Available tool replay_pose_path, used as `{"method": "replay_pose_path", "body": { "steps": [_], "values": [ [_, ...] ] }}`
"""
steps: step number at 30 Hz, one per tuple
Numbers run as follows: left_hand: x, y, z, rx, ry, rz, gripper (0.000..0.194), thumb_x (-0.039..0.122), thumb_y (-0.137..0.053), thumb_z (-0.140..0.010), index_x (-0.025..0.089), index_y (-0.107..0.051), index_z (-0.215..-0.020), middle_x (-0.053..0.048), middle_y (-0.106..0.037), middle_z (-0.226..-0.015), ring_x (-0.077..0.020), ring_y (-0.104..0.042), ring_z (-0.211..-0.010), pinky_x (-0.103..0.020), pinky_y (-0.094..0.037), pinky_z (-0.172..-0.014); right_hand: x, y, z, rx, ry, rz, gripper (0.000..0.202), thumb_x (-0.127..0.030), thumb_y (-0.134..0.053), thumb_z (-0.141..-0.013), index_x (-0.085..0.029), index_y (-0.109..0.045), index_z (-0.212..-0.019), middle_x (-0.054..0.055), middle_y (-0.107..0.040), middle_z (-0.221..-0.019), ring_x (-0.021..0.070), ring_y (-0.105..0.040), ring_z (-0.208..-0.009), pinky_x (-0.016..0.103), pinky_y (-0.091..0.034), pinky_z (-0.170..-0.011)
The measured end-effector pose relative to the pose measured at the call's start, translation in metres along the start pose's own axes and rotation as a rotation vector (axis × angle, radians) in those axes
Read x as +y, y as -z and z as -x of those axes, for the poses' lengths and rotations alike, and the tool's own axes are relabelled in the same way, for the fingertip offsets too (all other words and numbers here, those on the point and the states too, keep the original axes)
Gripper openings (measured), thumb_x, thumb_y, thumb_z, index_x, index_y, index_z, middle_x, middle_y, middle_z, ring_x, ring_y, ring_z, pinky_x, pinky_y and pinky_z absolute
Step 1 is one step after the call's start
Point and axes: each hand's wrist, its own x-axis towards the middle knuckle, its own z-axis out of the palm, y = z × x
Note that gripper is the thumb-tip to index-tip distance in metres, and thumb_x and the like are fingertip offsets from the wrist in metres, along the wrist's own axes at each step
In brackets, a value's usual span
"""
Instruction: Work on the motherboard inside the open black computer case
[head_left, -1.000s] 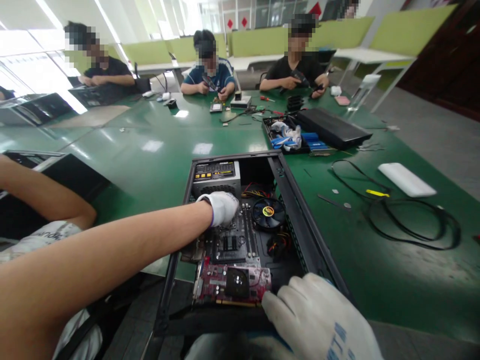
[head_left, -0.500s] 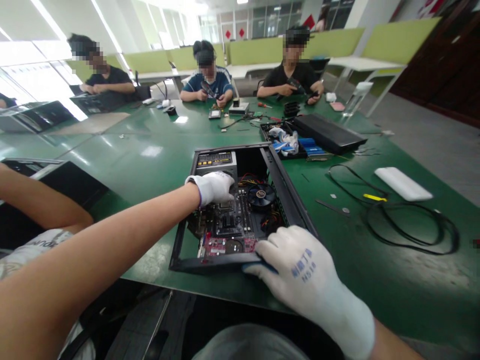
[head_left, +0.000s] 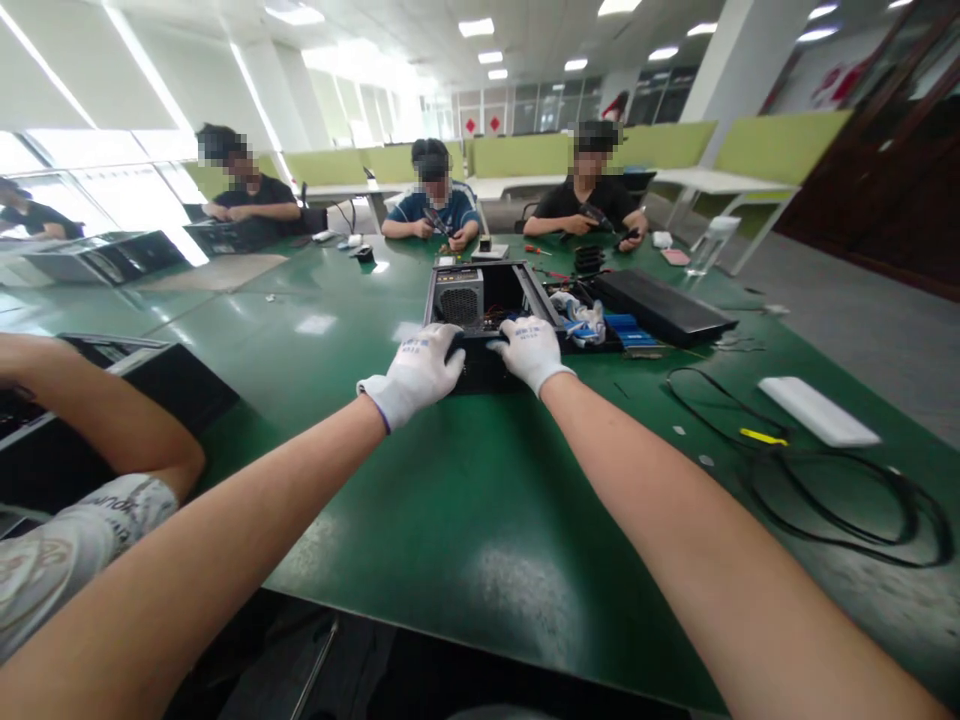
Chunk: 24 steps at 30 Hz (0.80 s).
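An open black computer case point(head_left: 487, 372) lies on the green table at arm's length. Inside it a grey power supply point(head_left: 460, 305) with a round fan grille shows at the left; the lower interior is hidden behind the near wall. My left hand point(head_left: 426, 368), in a white work glove, grips the left part of the case's near edge, fingers over the rim. On the same edge, farther right, my right hand point(head_left: 531, 352) in a matching glove holds on with its fingers curled over the top. Both arms reach forward.
Right of the case lie blue-and-white gloves point(head_left: 581, 318), a black panel point(head_left: 660, 315), a coiled black cable point(head_left: 847, 510) and a white block point(head_left: 819, 410). At left, another person's arm point(head_left: 112, 410) rests by a second case point(head_left: 180, 395). Several people sit across the table.
The case has moved away from me across the table. My left hand has come out of its interior onto the near edge, and my right hand has moved forward with the case.
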Motion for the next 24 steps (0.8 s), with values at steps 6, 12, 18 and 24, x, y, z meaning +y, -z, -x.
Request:
{"method": "replay_pose_path", "body": {
  "steps": [6,12,18,24],
  "values": [
    [-0.010,0.011,0.018,0.007,0.030,0.043,0.040,0.036,-0.052,-0.090,0.015,-0.059,-0.123,-0.012,-0.067,-0.121,-0.0239,-0.062,-0.112,-0.037,-0.047,-0.100,-0.003,-0.003,-0.024,-0.027,-0.030,0.030,0.040,-0.043,-0.058,-0.094,-0.017,-0.057,-0.124,0.009,-0.059,-0.124,0.0219,-0.060,-0.108,0.045,-0.051,-0.092],
    [-0.016,0.025,0.021,0.046,0.028,0.045,0.036,0.033,-0.050,-0.091,0.016,-0.059,-0.122,-0.012,-0.067,-0.119,-0.0235,-0.062,-0.112,-0.038,-0.047,-0.100,-0.009,0.006,0.012,-0.018,0.016,0.025,0.040,-0.045,-0.057,-0.094,-0.017,-0.058,-0.123,0.009,-0.059,-0.123,0.0217,-0.059,-0.107,0.045,-0.050,-0.092],
    [-0.001,0.039,0.008,0.031,-0.020,0.027,0.038,0.029,-0.050,-0.090,0.014,-0.058,-0.125,-0.012,-0.065,-0.123,-0.0224,-0.061,-0.113,-0.035,-0.047,-0.101,-0.023,0.020,0.095,0.025,0.077,0.000,0.038,-0.048,-0.050,-0.096,-0.017,-0.060,-0.114,0.007,-0.063,-0.101,0.0210,-0.058,-0.094,0.040,-0.043,-0.086],
    [0.025,0.024,-0.006,-0.452,-0.109,-0.146,0.042,0.037,-0.061,-0.080,0.015,-0.067,-0.115,-0.011,-0.072,-0.111,-0.0257,-0.067,-0.104,-0.033,-0.051,-0.093,-0.037,0.042,0.192,0.054,0.135,-0.064,0.029,-0.043,-0.051,-0.095,-0.019,-0.064,-0.107,0.007,-0.063,-0.088,0.0224,-0.053,-0.082,0.037,-0.030,-0.077]
  ]
}}
